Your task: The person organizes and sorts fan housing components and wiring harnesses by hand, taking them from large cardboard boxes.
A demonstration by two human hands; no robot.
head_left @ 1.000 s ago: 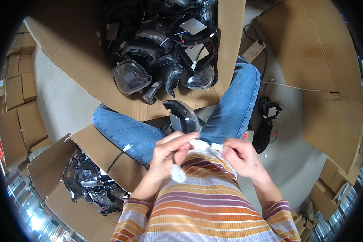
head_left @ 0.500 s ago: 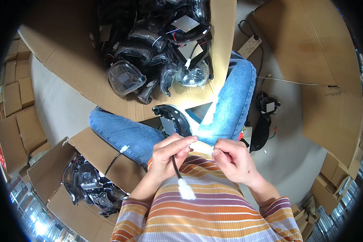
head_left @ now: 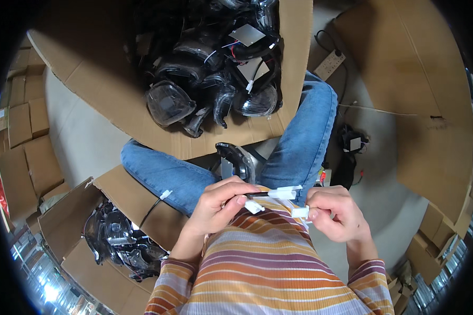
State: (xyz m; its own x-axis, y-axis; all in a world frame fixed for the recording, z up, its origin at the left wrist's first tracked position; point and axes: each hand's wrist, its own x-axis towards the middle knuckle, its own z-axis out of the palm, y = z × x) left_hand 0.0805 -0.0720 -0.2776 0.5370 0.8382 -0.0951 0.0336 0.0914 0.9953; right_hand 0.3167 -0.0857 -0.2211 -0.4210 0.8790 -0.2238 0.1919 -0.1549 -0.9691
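Observation:
My left hand is closed on a black cable. White plug connectors show at the cable's end and just below, beyond my fingertips. A small white connector sits pinched between the thumb and fingers of my right hand, apart from the left hand's connectors. Beyond my hands, between my legs, rests a black lamp unit with a clear curved lens and a grey plate. Its lens is unlit.
A large cardboard box ahead holds several wrapped black lamps. A smaller box at left holds more lamps, a cable hanging over its flap. At right lie a power strip and a lamp part on the floor.
The bright light from the lamp between my legs has gone out. My hands have moved apart, my right hand slightly to the right, and white connectors now show between them.

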